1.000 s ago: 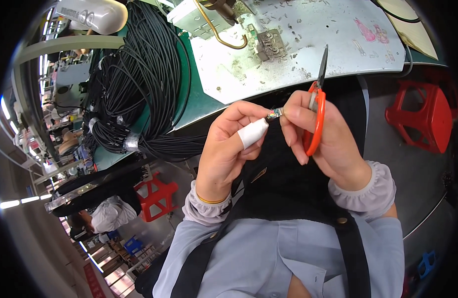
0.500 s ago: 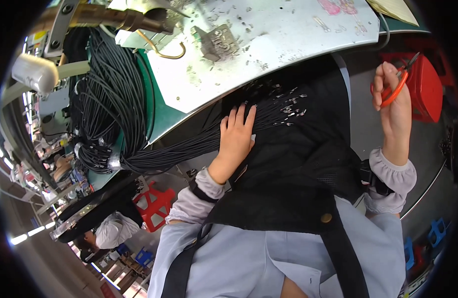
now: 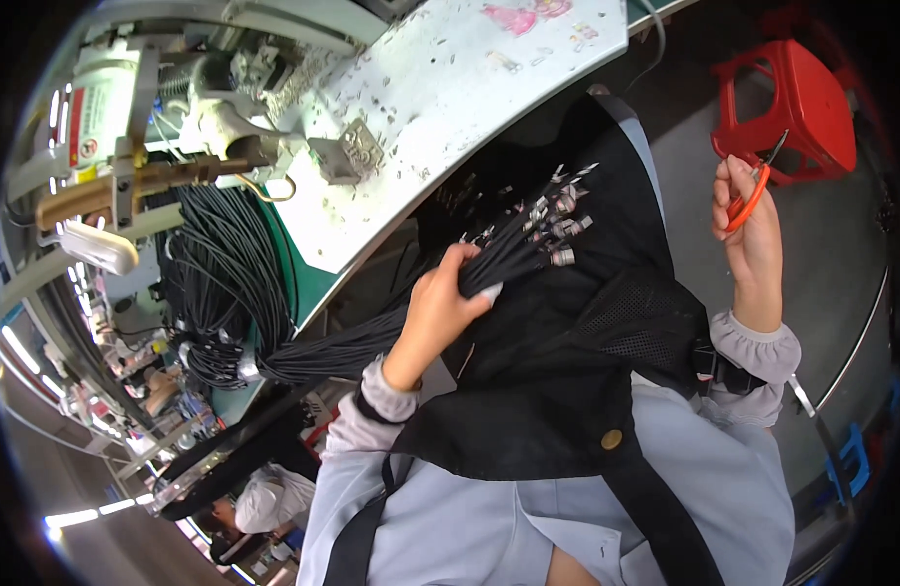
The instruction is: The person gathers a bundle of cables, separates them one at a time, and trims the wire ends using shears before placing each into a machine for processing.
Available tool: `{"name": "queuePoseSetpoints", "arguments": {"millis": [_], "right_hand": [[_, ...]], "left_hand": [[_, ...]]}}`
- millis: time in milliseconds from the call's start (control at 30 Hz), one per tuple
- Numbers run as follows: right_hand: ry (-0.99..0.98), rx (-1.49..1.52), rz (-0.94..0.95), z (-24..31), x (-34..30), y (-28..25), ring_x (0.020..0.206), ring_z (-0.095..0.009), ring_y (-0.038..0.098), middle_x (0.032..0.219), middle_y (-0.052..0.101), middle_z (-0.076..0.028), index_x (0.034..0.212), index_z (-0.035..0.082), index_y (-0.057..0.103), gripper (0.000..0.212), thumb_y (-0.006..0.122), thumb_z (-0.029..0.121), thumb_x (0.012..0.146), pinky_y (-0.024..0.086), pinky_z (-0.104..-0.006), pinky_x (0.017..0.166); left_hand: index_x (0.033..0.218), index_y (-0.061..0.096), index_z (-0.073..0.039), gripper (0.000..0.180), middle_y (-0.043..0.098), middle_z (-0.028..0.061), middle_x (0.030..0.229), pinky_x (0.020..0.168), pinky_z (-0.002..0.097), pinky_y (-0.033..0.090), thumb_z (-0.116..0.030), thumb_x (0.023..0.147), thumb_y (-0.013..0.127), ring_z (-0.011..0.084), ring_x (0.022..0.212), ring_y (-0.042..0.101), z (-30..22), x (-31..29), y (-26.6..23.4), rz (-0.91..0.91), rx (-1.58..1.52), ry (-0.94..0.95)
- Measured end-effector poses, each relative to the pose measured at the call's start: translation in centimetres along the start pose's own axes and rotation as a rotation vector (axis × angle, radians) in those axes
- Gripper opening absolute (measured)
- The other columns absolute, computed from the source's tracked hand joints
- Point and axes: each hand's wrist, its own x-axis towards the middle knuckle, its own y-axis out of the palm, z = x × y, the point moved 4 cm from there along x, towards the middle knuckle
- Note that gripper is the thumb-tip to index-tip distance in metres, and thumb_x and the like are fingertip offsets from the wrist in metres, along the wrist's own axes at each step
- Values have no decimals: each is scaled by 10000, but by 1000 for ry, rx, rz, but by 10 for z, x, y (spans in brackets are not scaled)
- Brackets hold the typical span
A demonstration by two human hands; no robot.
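My left hand (image 3: 438, 311) is wrapped round a bundle of thin black cables (image 3: 504, 256) above my black apron (image 3: 528, 391). The cable ends fan out beyond my fingers, tipped with small silvery metal ends (image 3: 559, 217). From my hand the bundle runs left to a big coil of black cable (image 3: 225, 264) at the table's edge, tied with a clear band (image 3: 247, 368). Held up at the right, apart from the cables, my right hand (image 3: 748, 210) grips scissors (image 3: 751, 200) with orange handles. Their dark blades point up and away.
A white tabletop (image 3: 450, 88) strewn with dark scraps lies ahead, with a machine (image 3: 221, 137) and a small metal block (image 3: 347, 154) at its left. A red plastic stool (image 3: 797, 107) stands at the far right. Another person (image 3: 269, 503) sits at lower left.
My left hand has gone from lying flat on the cables to closing round them, and the cable ends are gathered and lifted. My right hand still holds the scissors. The view has shifted.
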Motion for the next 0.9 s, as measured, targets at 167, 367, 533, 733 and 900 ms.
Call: {"name": "queuePoseSetpoints", "arguments": {"millis": [167, 367, 533, 733, 900], "right_hand": [[-9, 87, 19, 1, -8, 0, 399, -48, 422, 566, 458, 15, 787, 61, 517, 215, 513, 267, 850, 308, -171, 334], [-17, 98, 81, 1, -19, 6, 400, -34, 371, 577, 414, 29, 801, 79, 478, 220, 487, 290, 865, 263, -165, 336], [-24, 81, 137, -5, -25, 16, 400, -33, 364, 574, 408, 31, 802, 83, 475, 222, 487, 296, 863, 256, -167, 335], [-46, 80, 149, -9, -33, 21, 394, -33, 357, 569, 404, 33, 795, 87, 476, 222, 488, 298, 862, 253, -169, 332], [-45, 58, 157, -9, -34, 26, 392, -31, 354, 567, 399, 36, 791, 89, 470, 224, 485, 300, 864, 252, -167, 329]], "left_hand": [[1015, 449, -7, 439, 581, 78, 940, 739, 260, 445, -35, 640, 674, 153, 853, 574, -35, -36, -43, 14, -388, -98], [1185, 362, 19, 612, 482, 68, 1141, 807, 266, 427, 15, 651, 660, 167, 1032, 496, -42, -70, -71, -78, -819, -144], [1253, 307, 0, 677, 464, 94, 1163, 833, 327, 439, 44, 658, 628, 201, 1052, 486, -36, -85, -84, -93, -981, -181], [1253, 308, -7, 668, 428, 109, 1204, 843, 380, 444, 49, 662, 616, 228, 1088, 457, -25, -95, -88, -62, -1088, -111], [1271, 291, -21, 699, 384, 126, 1251, 851, 399, 439, 45, 657, 620, 240, 1119, 429, -21, -98, -90, 11, -1129, -131]]}}
